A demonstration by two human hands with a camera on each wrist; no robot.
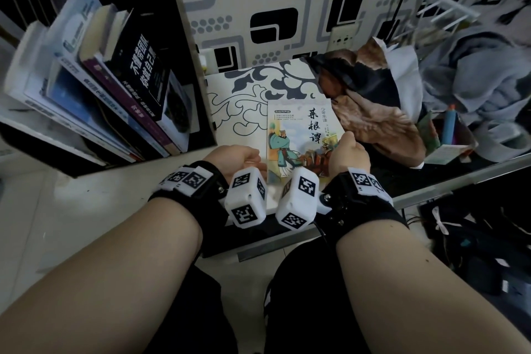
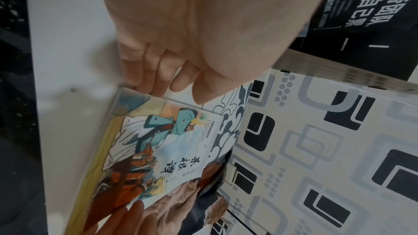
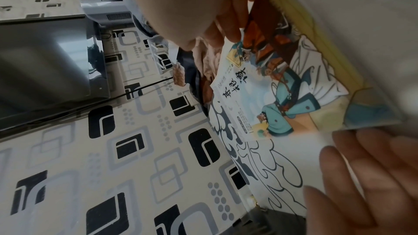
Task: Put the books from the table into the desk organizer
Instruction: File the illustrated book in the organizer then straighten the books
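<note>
We reach both forearms forward over the patterned table (image 1: 230, 106). Our right hand (image 1: 349, 156) pinches the right edge of the glossy illustrated book (image 1: 298, 135) lying flat there; our left hand (image 1: 230, 159) rests loose-fingered against its left edge. The black desk organizer (image 1: 198, 72), holding leaning books, stands beyond our left fingers.

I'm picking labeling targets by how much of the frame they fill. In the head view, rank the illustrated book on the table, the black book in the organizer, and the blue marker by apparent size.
1. Illustrated book and black book: they look alike in size, and the black one is angled, so no ranking between them.
2. Blue marker: clearly smallest.
</note>
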